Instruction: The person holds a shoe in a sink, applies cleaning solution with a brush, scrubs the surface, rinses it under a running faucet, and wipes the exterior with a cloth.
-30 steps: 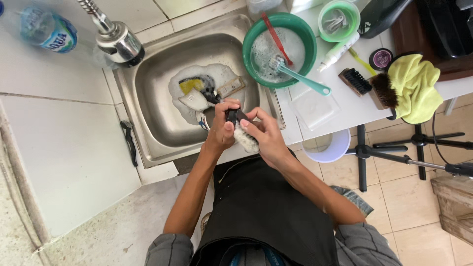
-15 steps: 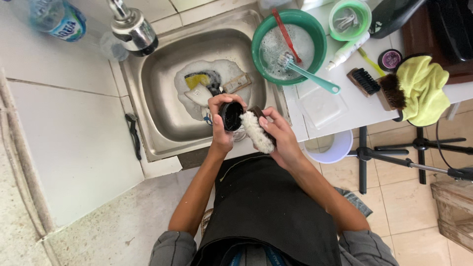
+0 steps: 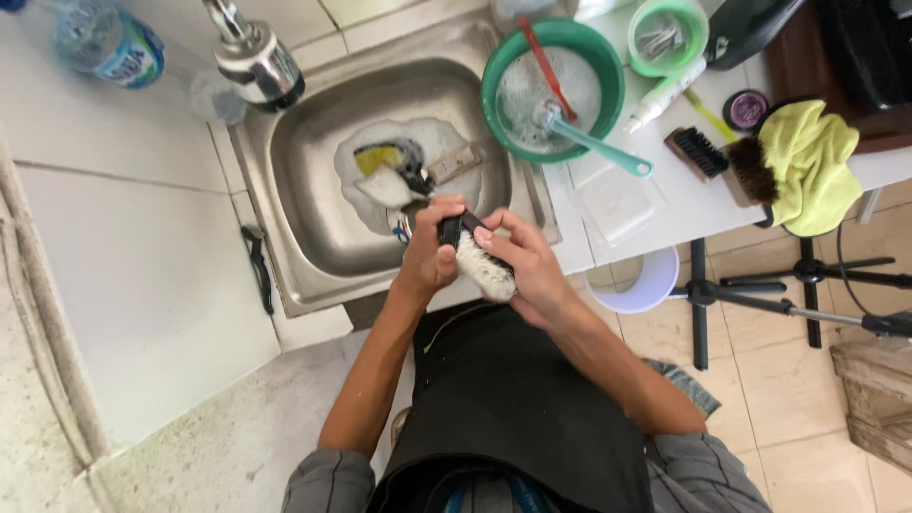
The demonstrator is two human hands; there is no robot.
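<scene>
A dark object [image 3: 454,231], seemingly a small shoe or similar item though too hidden to name surely, is gripped by the left hand [image 3: 432,256], whose fingers are curled closed around it. A scrubbing brush [image 3: 484,268] with pale, soapy bristles is clasped by the right hand [image 3: 525,269], the fingers folded over its back so that the bristles can be pressed against the dark object. Both are held together just over the front edge of the steel sink [image 3: 313,180], a position in which drips and suds are judged to fall into the basin rather than onto the floor. The long axis of the brush is seen running diagonally, from the upper left near the left hand down to the lower right, with the bristle face turned toward the dark object and the person's body.

In the basin a patch of foam is seen with a yellow sponge [image 3: 377,159] and a further small brush [image 3: 454,163] lying in it. On the counter [image 3: 655,214] to the right a green basin [image 3: 503,71] of soapy water is set within reach, with a red-handled tool and a teal-handled brush [image 3: 594,142] resting in it. Further right, two dark-bristled brushes [image 3: 698,152] and a yellow cloth [image 3: 812,166] are laid out.
</scene>
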